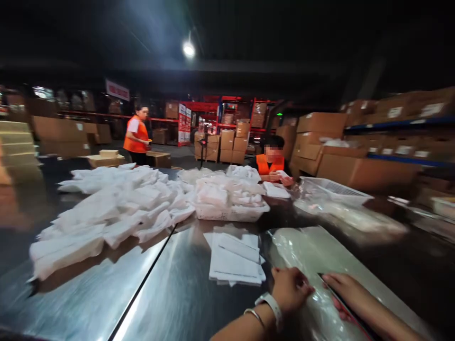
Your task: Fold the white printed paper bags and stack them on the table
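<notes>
My left hand (290, 288), with a bracelet and a pale band at the wrist, is curled closed above the near side of a clear plastic bag stack (330, 246). Whatever its fingers pinch, if anything, is hidden. To its right, my right hand (343, 291) grips a thin, dark, flat object (350, 308) with a reddish edge, held at a slant over the plastic. Its kind is unclear from this angle. Just beyond my left hand lies a small stack of white sheets or flat packets (234, 258) on the metal table (181, 289).
A heap of white wrapped packets (117, 203) covers the left of the table. A white basket (231, 213) full of similar packets stands mid-table. Another white basket (337, 189) sits at the right. Across the table, a co-worker in an orange vest (272, 166) handles a white item.
</notes>
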`<state>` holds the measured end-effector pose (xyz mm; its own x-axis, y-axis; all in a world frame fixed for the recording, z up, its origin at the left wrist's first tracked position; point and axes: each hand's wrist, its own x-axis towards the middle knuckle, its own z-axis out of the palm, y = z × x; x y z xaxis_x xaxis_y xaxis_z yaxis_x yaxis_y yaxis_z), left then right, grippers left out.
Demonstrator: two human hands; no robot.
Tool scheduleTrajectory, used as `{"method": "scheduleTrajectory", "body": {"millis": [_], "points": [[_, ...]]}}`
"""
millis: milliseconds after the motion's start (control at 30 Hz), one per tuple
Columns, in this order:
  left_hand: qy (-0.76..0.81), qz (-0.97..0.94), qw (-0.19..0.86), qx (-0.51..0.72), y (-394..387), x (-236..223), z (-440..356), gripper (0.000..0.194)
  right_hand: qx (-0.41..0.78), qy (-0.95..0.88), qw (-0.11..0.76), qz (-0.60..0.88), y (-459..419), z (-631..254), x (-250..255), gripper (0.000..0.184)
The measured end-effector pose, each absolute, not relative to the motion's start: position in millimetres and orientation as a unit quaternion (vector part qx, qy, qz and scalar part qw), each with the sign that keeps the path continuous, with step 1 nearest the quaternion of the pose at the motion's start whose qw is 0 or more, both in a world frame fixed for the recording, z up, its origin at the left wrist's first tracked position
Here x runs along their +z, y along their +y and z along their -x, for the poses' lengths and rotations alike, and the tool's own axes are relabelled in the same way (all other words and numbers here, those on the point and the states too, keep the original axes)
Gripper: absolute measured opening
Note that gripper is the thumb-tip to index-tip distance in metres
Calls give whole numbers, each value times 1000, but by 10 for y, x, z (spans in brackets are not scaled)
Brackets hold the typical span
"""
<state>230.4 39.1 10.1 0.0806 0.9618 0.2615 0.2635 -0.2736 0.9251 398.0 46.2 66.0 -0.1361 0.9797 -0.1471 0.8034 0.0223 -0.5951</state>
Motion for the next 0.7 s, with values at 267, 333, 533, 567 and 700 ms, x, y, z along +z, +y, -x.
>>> {"method": "scheduleTrajectory", "body": {"millis": [267,333,533,567,700], "points": [[488,-624,383,475,334,59,-2259,8,212,-732,91,641,471,-3759,770,25],[489,-623,383,476,340,46,-2265,6,200,-744,77,633,449,-3726,826,26],[497,-621,362,485,332,73,-2251,9,175,-765,24,619,365,-3621,952,27],[500,-620,361,484,333,76,-2249,9,174,-766,17,619,363,-3604,956,26],[515,-614,361,477,334,83,-2263,10,180,-744,-17,643,467,-3563,999,24]]}}
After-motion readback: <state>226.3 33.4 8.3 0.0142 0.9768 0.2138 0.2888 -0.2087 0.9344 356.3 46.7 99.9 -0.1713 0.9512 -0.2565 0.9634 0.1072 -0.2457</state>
